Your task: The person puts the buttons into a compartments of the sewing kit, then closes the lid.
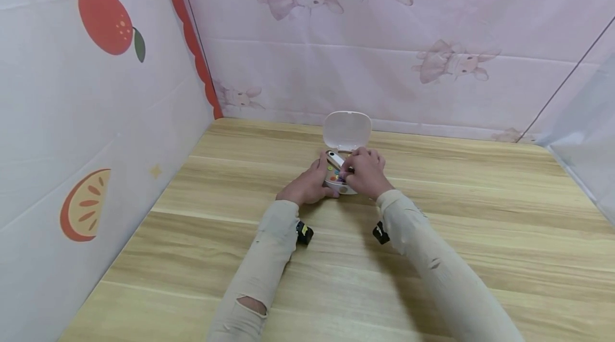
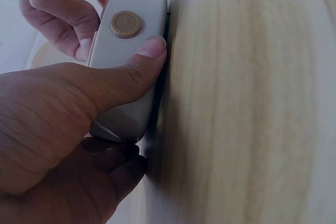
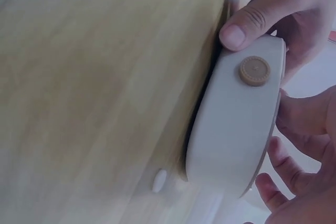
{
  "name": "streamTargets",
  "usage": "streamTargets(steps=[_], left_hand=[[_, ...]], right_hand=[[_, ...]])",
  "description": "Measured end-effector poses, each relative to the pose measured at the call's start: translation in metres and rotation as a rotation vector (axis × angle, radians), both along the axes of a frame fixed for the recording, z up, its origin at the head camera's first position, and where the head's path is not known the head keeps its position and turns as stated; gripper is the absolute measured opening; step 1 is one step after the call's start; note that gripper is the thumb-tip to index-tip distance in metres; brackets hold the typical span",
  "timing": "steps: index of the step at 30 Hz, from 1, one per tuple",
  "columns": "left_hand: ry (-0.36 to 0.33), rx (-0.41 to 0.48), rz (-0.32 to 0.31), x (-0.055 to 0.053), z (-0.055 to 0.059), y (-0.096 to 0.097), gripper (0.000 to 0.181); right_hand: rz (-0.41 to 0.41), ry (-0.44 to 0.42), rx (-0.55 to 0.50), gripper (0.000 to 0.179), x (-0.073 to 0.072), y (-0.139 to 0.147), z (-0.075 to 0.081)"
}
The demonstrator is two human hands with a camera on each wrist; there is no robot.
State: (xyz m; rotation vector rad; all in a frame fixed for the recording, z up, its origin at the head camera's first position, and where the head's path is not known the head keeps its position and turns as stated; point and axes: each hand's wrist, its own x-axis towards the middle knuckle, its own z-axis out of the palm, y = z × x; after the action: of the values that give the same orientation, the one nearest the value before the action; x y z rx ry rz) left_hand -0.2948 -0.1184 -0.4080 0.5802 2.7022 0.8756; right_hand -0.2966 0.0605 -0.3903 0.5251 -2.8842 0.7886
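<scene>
A small white case (image 1: 343,189) stands on the table with its lid (image 1: 347,130) raised. Inside lie several small colourful pieces (image 1: 333,177) and a white strip (image 1: 334,158) with a dark dot at its end. My left hand (image 1: 309,182) grips the case's left side, its thumb (image 2: 149,51) across the front beside a round brown knob (image 2: 126,24). Over the case's right part, my right hand (image 1: 367,173) reaches in with bent fingers (image 3: 286,169) at the rim. Whether those fingertips pinch anything is hidden.
The wood-grain table (image 1: 192,256) reaches a pink rabbit-print cloth (image 1: 384,59) behind the case and a white fruit-print cloth (image 1: 43,118) on the left. A small white oval piece (image 3: 159,180) lies on the table near the case.
</scene>
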Motion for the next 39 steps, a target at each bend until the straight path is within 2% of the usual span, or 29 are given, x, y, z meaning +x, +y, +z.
streamTargets(steps=[10,19,26,39], left_hand=[[-0.007,0.008,0.007,0.001,0.001,0.001,0.112],[-0.021,0.005,0.007,0.0,0.002,0.002,0.113],[-0.019,0.006,0.011,0.0,0.002,0.003,0.114],[-0.029,-0.001,0.02,-0.002,0.001,0.002,0.113]], right_hand=[[-0.005,-0.02,-0.084,0.01,0.0,0.011,0.011],[-0.025,-0.021,-0.09,0.01,-0.002,0.037,0.013],[-0.049,-0.037,-0.072,0.01,-0.001,0.06,0.012],[-0.064,-0.149,0.009,0.003,0.003,0.083,0.008]])
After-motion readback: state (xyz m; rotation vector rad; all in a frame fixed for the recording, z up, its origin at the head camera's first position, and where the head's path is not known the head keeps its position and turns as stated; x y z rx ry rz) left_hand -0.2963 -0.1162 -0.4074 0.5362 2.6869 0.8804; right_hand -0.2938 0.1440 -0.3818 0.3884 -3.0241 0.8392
